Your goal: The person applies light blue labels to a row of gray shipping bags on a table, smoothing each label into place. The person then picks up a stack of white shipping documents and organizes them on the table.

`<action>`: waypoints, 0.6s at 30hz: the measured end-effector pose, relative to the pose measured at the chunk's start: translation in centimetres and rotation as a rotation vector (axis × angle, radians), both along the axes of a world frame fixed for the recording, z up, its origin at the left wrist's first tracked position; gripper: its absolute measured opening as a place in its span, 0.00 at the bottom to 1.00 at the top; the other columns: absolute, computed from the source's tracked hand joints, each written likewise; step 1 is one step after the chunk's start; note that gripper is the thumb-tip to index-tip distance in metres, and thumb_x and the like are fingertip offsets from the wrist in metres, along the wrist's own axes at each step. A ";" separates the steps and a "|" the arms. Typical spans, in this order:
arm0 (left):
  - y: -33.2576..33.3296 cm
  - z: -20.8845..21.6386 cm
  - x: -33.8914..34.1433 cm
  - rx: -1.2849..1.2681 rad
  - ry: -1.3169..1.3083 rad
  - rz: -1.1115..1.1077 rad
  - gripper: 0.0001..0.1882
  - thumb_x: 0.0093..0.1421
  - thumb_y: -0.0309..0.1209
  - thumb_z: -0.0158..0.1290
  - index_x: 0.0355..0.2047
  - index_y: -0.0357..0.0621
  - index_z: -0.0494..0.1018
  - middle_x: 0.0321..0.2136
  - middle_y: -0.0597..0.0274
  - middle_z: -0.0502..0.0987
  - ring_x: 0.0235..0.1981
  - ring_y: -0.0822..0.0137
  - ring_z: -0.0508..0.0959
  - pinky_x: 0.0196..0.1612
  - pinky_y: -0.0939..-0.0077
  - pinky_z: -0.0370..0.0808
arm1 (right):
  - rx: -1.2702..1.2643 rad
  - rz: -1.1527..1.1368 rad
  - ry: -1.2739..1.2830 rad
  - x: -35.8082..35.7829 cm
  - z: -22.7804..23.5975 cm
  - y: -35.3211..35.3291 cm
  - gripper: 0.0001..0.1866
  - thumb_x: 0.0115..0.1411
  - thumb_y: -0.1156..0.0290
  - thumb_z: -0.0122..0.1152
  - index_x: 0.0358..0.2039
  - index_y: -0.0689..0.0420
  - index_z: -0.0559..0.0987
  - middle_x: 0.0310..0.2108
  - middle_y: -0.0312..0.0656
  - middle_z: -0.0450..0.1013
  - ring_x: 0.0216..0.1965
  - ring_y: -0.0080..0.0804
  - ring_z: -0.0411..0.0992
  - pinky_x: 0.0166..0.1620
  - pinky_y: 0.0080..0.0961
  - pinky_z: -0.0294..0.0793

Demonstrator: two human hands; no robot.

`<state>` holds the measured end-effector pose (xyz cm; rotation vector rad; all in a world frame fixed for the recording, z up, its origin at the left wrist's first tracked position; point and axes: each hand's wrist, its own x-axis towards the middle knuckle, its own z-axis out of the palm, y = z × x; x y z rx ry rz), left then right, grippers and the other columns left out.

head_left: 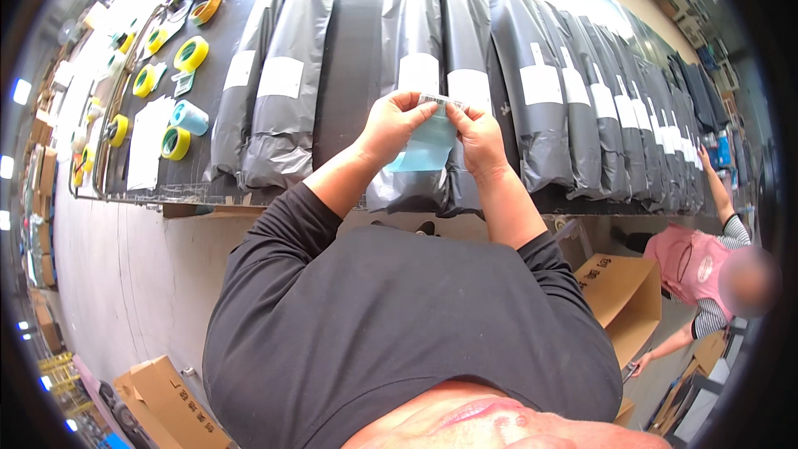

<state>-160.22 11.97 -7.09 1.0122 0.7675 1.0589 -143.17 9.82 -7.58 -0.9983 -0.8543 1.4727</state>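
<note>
A light blue strip of backing paper [426, 150] with a small white barcode label [440, 101] along its top edge hangs between my hands. At its upper left, my left hand [391, 126] pinches the edge with thumb and finger. My right hand [479, 140] grips the upper right corner the same way. Directly beneath are two long packages in black plastic, one of them the left package [410, 25], each bearing a white label. The lower end of the strip lies over that left package; whether it touches is unclear.
More black packages [544, 133] line the black table [345, 41] to the right, and two lie left. Yellow tape rolls [191, 53], a light blue roll [190, 117] and white papers [150, 145] sit far left. An open cardboard box [619, 291] and a co-worker [686, 262] are right.
</note>
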 end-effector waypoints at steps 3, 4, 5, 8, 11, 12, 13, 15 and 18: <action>1.7 -0.2 1.7 -0.038 -0.056 -0.052 0.08 0.61 0.27 0.55 0.40 0.36 0.76 0.34 0.62 0.80 0.35 0.74 0.78 0.42 0.79 0.75 | -0.037 -0.059 -0.084 1.5 -0.2 0.9 0.11 0.60 0.65 0.65 0.32 0.62 0.81 0.29 0.34 0.77 0.29 0.17 0.70 0.34 0.16 0.70; 2.3 -0.4 2.3 -0.059 -0.072 -0.062 0.08 0.61 0.27 0.55 0.39 0.36 0.76 0.34 0.62 0.80 0.34 0.73 0.78 0.41 0.79 0.75 | -0.067 -0.055 -0.110 2.2 -0.1 1.1 0.12 0.59 0.64 0.66 0.32 0.62 0.81 0.28 0.34 0.76 0.28 0.17 0.70 0.34 0.16 0.70; 3.1 -0.3 2.8 -0.079 -0.083 -0.072 0.08 0.61 0.27 0.56 0.39 0.37 0.77 0.33 0.62 0.80 0.34 0.73 0.78 0.41 0.80 0.75 | -0.095 -0.050 -0.132 2.9 0.0 1.5 0.13 0.58 0.63 0.66 0.31 0.62 0.81 0.27 0.33 0.76 0.28 0.17 0.70 0.33 0.16 0.69; 6.1 0.7 3.6 -0.160 0.026 -0.069 0.06 0.62 0.30 0.54 0.37 0.42 0.75 0.33 0.64 0.78 0.38 0.72 0.77 0.46 0.72 0.73 | -0.109 0.096 -0.320 5.0 -0.3 1.9 0.14 0.56 0.61 0.69 0.31 0.61 0.81 0.26 0.32 0.75 0.28 0.17 0.69 0.33 0.17 0.69; 12.3 1.9 4.1 -0.072 0.249 -0.198 0.08 0.62 0.32 0.53 0.38 0.42 0.75 0.35 0.64 0.78 0.40 0.71 0.77 0.48 0.72 0.73 | -0.012 0.166 -0.484 6.5 0.0 2.9 0.13 0.55 0.64 0.68 0.34 0.61 0.81 0.28 0.35 0.76 0.30 0.19 0.71 0.36 0.21 0.72; 14.4 1.9 4.8 -0.034 0.369 -0.248 0.08 0.62 0.32 0.54 0.38 0.42 0.75 0.35 0.64 0.77 0.40 0.72 0.77 0.47 0.73 0.73 | 0.043 0.172 -0.536 6.8 -0.6 3.7 0.14 0.55 0.64 0.68 0.35 0.61 0.80 0.29 0.36 0.77 0.30 0.21 0.72 0.37 0.22 0.72; 16.4 1.9 5.5 0.005 0.489 -0.298 0.09 0.61 0.33 0.54 0.37 0.42 0.75 0.34 0.65 0.77 0.40 0.72 0.76 0.47 0.74 0.73 | 0.097 0.179 -0.589 7.1 -1.3 4.6 0.14 0.54 0.64 0.68 0.36 0.61 0.80 0.30 0.38 0.77 0.31 0.22 0.73 0.38 0.23 0.73; 20.4 0.5 6.5 0.045 0.670 -0.457 0.09 0.59 0.34 0.56 0.36 0.42 0.76 0.33 0.66 0.77 0.38 0.74 0.76 0.45 0.78 0.73 | 0.173 0.118 -0.919 7.1 -1.4 5.8 0.15 0.54 0.63 0.66 0.40 0.57 0.80 0.37 0.45 0.77 0.37 0.39 0.76 0.43 0.31 0.74; 23.6 -1.4 8.2 0.095 0.855 -0.520 0.07 0.57 0.32 0.57 0.32 0.42 0.77 0.30 0.68 0.77 0.33 0.76 0.75 0.40 0.81 0.74 | 0.359 0.105 -1.132 7.6 -2.7 7.1 0.15 0.54 0.63 0.65 0.39 0.56 0.80 0.39 0.44 0.77 0.41 0.42 0.75 0.46 0.32 0.73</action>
